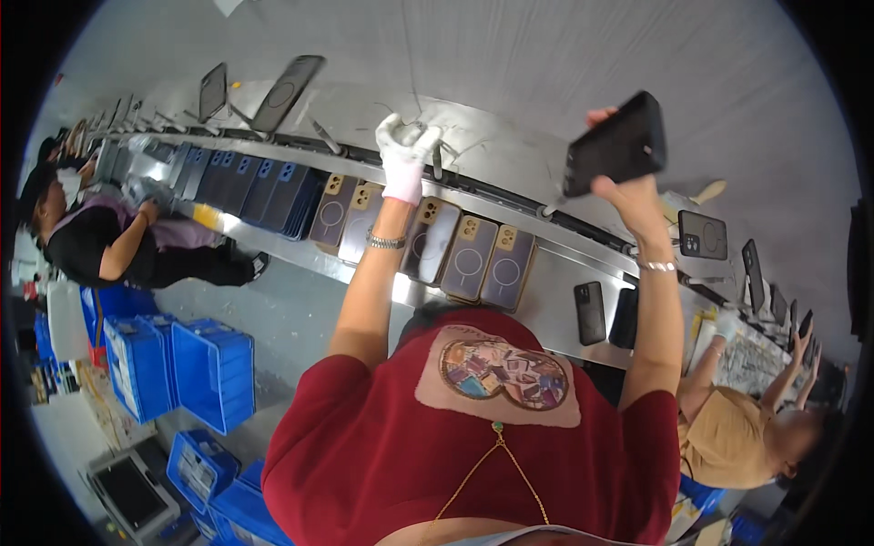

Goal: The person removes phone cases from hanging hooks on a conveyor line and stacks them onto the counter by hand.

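My right hand [628,187] is bare and grips a black phone case [619,146], raised over the line of posts. Its fingers wrap the far side, with the thumb along the near edge. In a white glove, my left hand [407,150] reaches over the rail beside a metal post [437,164]. The gloved thumb and fingers are curved and apart, and I see nothing held in them. Below it, on the bench, stand rows of phone cases with gold camera frames and white rings [469,259]. Two dark phone cases lie by my right forearm, one of them plainly visible [590,311].
A conveyor rail [546,209] with upright posts crosses the scene, some carrying phone cases [288,93]. Blue cases [282,196] stack at left. Blue crates [214,373] stand on the floor. One person [109,232] works at left, another [728,437] at right. A wooden-handled brush [707,192] lies beyond.
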`<state>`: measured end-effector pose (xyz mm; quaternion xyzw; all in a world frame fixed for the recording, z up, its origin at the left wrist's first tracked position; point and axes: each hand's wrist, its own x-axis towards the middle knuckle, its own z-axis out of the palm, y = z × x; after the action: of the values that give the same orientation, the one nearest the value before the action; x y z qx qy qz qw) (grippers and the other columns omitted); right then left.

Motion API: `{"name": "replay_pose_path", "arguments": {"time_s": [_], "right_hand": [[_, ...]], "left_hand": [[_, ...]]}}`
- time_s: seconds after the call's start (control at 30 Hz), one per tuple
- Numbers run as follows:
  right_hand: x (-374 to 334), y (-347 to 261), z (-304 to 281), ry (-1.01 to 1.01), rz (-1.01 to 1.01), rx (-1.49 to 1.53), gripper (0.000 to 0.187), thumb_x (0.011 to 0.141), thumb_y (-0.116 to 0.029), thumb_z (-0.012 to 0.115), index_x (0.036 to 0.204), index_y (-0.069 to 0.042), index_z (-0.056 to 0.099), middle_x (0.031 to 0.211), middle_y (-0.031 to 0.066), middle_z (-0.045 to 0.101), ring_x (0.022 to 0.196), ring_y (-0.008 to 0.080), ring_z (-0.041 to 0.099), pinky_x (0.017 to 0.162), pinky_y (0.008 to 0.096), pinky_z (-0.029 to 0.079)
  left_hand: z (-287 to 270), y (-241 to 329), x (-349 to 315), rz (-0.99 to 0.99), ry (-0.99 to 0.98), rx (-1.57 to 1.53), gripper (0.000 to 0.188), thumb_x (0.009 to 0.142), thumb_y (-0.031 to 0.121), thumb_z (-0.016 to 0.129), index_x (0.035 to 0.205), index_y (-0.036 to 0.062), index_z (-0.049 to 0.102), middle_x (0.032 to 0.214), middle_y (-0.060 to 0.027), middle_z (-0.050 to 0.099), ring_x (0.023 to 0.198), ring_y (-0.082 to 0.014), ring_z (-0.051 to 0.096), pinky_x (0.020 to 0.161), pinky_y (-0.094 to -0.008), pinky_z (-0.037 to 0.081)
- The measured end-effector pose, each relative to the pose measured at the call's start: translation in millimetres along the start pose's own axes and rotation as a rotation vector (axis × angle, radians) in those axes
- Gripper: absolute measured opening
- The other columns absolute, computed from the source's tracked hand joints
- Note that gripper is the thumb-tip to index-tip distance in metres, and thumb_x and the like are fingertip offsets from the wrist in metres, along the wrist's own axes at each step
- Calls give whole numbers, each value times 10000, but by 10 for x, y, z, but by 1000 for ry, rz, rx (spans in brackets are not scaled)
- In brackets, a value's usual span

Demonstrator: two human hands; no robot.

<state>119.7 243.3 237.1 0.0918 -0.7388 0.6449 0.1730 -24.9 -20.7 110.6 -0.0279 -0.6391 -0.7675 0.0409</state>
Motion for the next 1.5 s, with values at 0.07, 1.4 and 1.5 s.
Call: {"name": "replay_pose_path", "arguments": {"time_s": [0.07, 1.4, 1.5], "right_hand": [[158, 58, 47, 5, 25, -127, 863, 641, -285, 895, 1344, -50, 452, 1314, 60, 524, 1215, 186, 504, 1042, 332, 398], [-874, -365, -1370, 285, 189, -622, 810, 742, -366, 770, 1378, 10, 440, 1312, 93, 520, 1192, 203, 498, 1038, 332, 367], [-602, -473, -767, 233, 37, -523, 1054, 643, -671, 782, 1367, 20, 453, 1289, 93, 535, 1171, 191, 498, 1009, 335, 384]], "left_hand": [[147, -163, 222, -110, -30, -179, 740, 803, 176, 795, 1319, -54, 317, 1186, -186, 503, 1031, -234, 596, 876, -338, 529], [-373, -941, -895, -525, -749, -220, 400, 914, 76, 660, 1277, -14, 518, 1019, -48, 647, 942, -118, 618, 840, -259, 517], [-1046, -559, -713, -372, -388, -151, 462, 894, 54, 666, 1305, -37, 475, 1059, -67, 638, 938, -138, 607, 834, -274, 513]]}}
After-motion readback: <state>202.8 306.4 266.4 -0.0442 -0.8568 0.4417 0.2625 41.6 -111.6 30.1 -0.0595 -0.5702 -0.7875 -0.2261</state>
